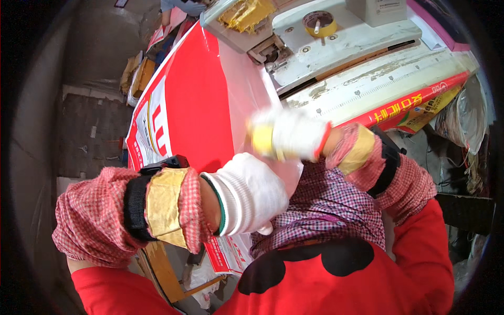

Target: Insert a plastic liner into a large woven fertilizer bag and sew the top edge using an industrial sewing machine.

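Note:
A large red and white printed sack [199, 100] stretches from the machine at the top down to my hands, its paler side toward the right. My left hand [254, 191], in a white knit glove with a green cuff edge, is closed at the sack's near edge; its fingertips are mostly hidden. Just beyond it and to the right, my right hand [289, 134] is over the sack's pale part. That hand wears a white glove with yellow tape on the fingers and a red cuff edge. Motion smears its fingers, so their grip cannot be made out.
What looks like an industrial sewing machine [294, 58] stands at the top, a yellow tape roll [319, 24] on its bed. Another red printed sack [420, 102] hangs along the worktable's right front edge. More printed sacking [228, 254] lies low beside my lap. Clutter lies far left.

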`<state>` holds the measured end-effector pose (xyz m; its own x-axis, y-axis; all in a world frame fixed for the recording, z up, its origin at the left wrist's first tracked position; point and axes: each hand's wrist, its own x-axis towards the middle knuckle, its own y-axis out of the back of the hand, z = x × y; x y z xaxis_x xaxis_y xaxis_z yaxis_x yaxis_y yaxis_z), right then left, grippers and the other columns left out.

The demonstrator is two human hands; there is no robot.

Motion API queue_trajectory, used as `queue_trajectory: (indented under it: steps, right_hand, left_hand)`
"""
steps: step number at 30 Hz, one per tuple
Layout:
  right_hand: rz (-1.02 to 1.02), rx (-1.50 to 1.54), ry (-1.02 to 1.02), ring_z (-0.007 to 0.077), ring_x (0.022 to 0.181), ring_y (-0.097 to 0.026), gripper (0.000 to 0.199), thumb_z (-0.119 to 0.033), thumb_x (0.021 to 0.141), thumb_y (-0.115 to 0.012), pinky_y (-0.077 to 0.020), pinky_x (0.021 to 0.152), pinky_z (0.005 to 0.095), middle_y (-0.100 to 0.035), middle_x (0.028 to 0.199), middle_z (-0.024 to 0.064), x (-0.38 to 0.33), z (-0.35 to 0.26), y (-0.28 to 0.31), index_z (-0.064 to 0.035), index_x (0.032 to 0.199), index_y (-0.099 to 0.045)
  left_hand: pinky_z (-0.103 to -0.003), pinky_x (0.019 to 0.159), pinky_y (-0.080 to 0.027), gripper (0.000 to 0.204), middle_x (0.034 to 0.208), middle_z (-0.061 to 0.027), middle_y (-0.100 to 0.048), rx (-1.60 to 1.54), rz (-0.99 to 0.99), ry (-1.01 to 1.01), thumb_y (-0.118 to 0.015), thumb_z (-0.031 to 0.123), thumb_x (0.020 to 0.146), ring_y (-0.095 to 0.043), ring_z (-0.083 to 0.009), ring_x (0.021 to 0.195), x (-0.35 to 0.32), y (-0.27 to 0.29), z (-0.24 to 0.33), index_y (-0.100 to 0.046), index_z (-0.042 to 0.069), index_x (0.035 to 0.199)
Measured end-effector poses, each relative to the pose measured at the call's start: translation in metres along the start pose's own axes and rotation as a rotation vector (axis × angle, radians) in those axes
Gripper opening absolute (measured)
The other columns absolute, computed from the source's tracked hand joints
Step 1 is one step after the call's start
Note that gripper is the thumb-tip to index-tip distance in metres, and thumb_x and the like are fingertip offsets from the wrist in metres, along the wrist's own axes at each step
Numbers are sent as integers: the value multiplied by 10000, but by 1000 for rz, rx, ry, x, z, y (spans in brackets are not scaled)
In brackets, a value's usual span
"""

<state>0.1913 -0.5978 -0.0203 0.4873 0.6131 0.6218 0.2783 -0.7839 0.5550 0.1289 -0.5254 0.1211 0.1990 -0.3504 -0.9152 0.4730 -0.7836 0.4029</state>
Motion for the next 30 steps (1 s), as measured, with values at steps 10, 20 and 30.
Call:
queue_trajectory:
  steps: [10,20,30]
  right_hand:
    - [104,-217,-1074,348,861,-608,396,-289,816,-504,-483,736,425,-621,938,205,33,45,-33,-19,1105,-533]
    - [96,-663,-869,291,643,-625,212,-102,798,-480,-487,489,404,-609,707,164,31,29,-63,30,905,-607]
    - [107,-1187,-1028,265,597,-624,220,-139,768,-494,-470,468,391,-610,660,160,28,76,-70,31,829,-619]
  left_hand:
    - [-386,520,-518,114,665,-124,-597,39,367,-69,-606,131,641,-617,-311,612,8,-34,10,-632,40,706]
    - [-362,565,-483,226,598,-98,-598,274,-192,383,-596,304,755,-618,-264,607,-25,34,-55,-684,104,702]
    - [-413,613,-508,214,710,-136,-629,108,1,28,-594,272,729,-626,-316,700,33,24,-25,-667,73,757]
